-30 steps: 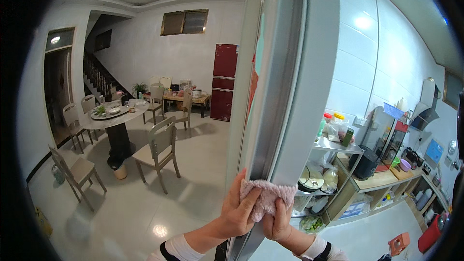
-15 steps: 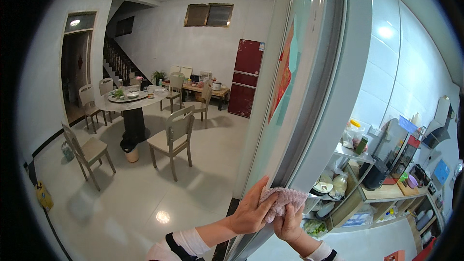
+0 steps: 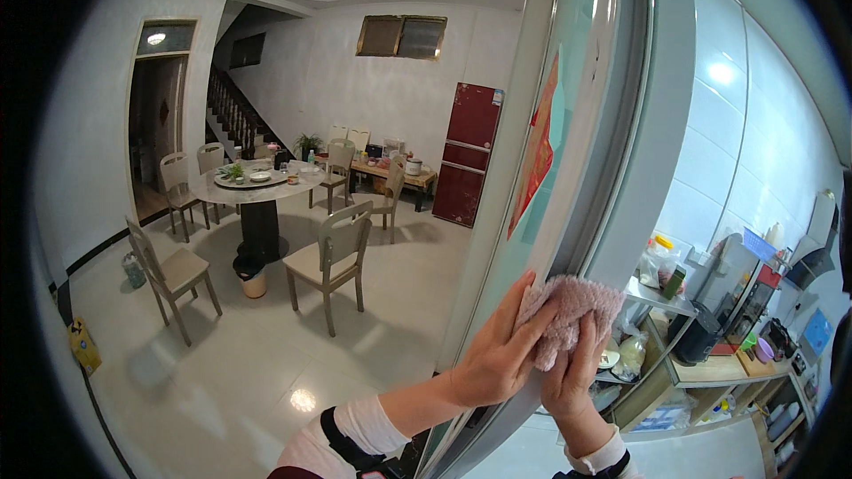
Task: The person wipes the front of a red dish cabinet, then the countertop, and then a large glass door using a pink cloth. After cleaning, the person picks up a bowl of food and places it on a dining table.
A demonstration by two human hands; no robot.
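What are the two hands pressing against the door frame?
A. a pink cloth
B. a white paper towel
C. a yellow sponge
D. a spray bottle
A: the left hand and right hand both hold a fluffy pink cloth on the pale door frame.

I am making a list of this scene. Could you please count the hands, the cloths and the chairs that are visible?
Hands: 2, left hand and right hand, both on the pink cloth
Cloths: 1, pink cloth pressed on the door frame
Chairs: 7, around the round table and the far table
Total: 10
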